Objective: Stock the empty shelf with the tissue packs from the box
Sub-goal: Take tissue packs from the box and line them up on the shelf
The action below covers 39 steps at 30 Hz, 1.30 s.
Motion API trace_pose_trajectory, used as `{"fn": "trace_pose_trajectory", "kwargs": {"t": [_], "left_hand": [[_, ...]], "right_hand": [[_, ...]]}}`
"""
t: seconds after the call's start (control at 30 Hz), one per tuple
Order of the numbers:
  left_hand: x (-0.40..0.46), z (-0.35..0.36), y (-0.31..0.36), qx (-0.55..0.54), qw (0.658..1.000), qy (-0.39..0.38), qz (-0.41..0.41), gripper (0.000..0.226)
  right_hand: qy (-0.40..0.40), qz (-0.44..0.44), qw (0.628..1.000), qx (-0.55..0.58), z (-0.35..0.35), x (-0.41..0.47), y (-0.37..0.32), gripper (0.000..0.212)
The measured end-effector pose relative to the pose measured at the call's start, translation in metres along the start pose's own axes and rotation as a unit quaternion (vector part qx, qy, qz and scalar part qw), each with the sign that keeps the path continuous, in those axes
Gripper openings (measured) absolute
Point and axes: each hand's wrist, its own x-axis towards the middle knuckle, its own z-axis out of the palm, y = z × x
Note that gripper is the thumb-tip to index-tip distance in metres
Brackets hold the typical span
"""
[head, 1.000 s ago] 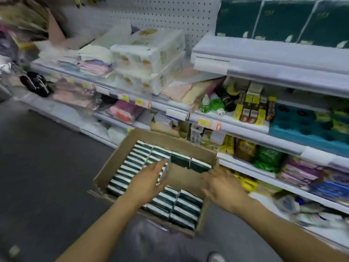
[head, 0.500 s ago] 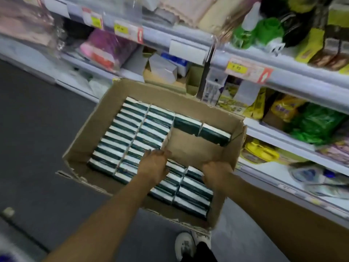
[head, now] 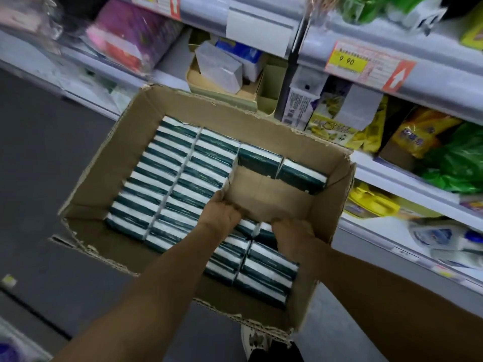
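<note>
An open cardboard box sits on the floor before the shelves, filled with rows of dark green and white tissue packs. A bare gap of cardboard bottom shows near the middle right. Both hands reach down into the box at the gap's near edge. My left hand has its fingers curled down over the packs there. My right hand curls its fingers round the end of the tissue packs between the hands. The fingertips are hidden behind the packs.
Shelves run along the right and top, stocked with yellow and green bags, a pink pack and small boxes. A price tag reads 9.90. Dark floor lies to the left. A shoe shows below the box.
The view has tilted down and closer to the box. Both hands have dropped from above the packs into the box and now clasp packs at the gap's near edge.
</note>
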Motion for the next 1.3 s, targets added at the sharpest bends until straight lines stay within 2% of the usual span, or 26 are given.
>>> {"fn": "trace_pose_trajectory", "kwargs": {"t": [0.07, 0.1, 0.2, 0.27, 0.33, 0.37, 0.43, 0.47, 0.57, 0.67, 0.7, 0.8, 0.87, 0.93, 1.03, 1.13, 1.3], "left_hand": [[-0.006, -0.006, -0.005, 0.012, 1.000, 0.029, 0.001, 0.061], [-0.012, -0.011, -0.008, -0.003, 0.999, 0.051, -0.007, 0.060], [-0.037, -0.033, -0.022, -0.089, 0.990, 0.089, -0.060, 0.043], [-0.062, -0.052, -0.031, -0.184, 0.967, 0.132, -0.116, 0.041], [-0.088, -0.072, -0.039, -0.311, 0.920, 0.179, -0.159, 0.038], [-0.102, -0.082, -0.042, -0.393, 0.883, 0.192, -0.172, 0.036], [-0.128, -0.103, -0.045, -0.538, 0.800, 0.208, -0.162, 0.035], [-0.139, -0.113, -0.046, -0.576, 0.775, 0.219, -0.145, 0.034], [-0.169, -0.150, -0.041, -0.631, 0.729, 0.243, -0.107, 0.027], [-0.192, -0.188, -0.032, -0.668, 0.692, 0.260, -0.078, 0.033], [-0.198, -0.201, -0.028, -0.669, 0.692, 0.263, -0.065, 0.037], [-0.211, -0.242, -0.012, -0.655, 0.702, 0.280, -0.024, 0.030], [-0.218, -0.270, 0.002, -0.643, 0.705, 0.299, -0.005, 0.031], [-0.222, -0.295, 0.016, -0.625, 0.716, 0.311, 0.011, 0.029], [-0.225, -0.331, 0.042, -0.600, 0.728, 0.328, 0.050, 0.032], [-0.231, -0.369, 0.077, -0.578, 0.741, 0.329, 0.092, 0.034], [-0.231, -0.435, 0.152, -0.560, 0.739, 0.342, 0.150, 0.029]], "right_hand": [[0.012, 0.011, 1.000, -0.007, -0.011, -0.006, 0.002, 0.015], [0.024, 0.017, 1.000, -0.003, -0.019, -0.012, 0.004, 0.013], [0.081, 0.032, 0.996, 0.011, -0.050, -0.039, 0.009, 0.028], [0.132, 0.054, 0.989, 0.036, -0.073, -0.063, 0.014, 0.036], [0.179, 0.069, 0.978, 0.085, -0.093, -0.088, 0.020, 0.035], [0.194, 0.072, 0.971, 0.121, -0.101, -0.101, 0.024, 0.034], [0.214, 0.068, 0.949, 0.222, -0.115, -0.129, 0.034, 0.029], [0.224, 0.060, 0.932, 0.280, -0.121, -0.145, 0.038, 0.028], [0.259, 0.026, 0.867, 0.424, -0.134, -0.195, 0.051, 0.037], [0.303, -0.004, 0.813, 0.497, -0.142, -0.245, 0.062, 0.027], [0.315, -0.009, 0.801, 0.509, -0.144, -0.261, 0.066, 0.026], [0.358, -0.014, 0.772, 0.525, -0.150, -0.309, 0.077, 0.031], [0.394, 0.003, 0.740, 0.545, -0.148, -0.339, 0.087, 0.035], [0.418, 0.018, 0.704, 0.574, -0.142, -0.365, 0.098, 0.032], [0.459, 0.034, 0.670, 0.582, -0.132, -0.402, 0.121, 0.028], [0.495, 0.049, 0.657, 0.567, -0.119, -0.440, 0.152, 0.027], [0.546, 0.084, 0.657, 0.513, -0.099, -0.511, 0.225, 0.024]]}}
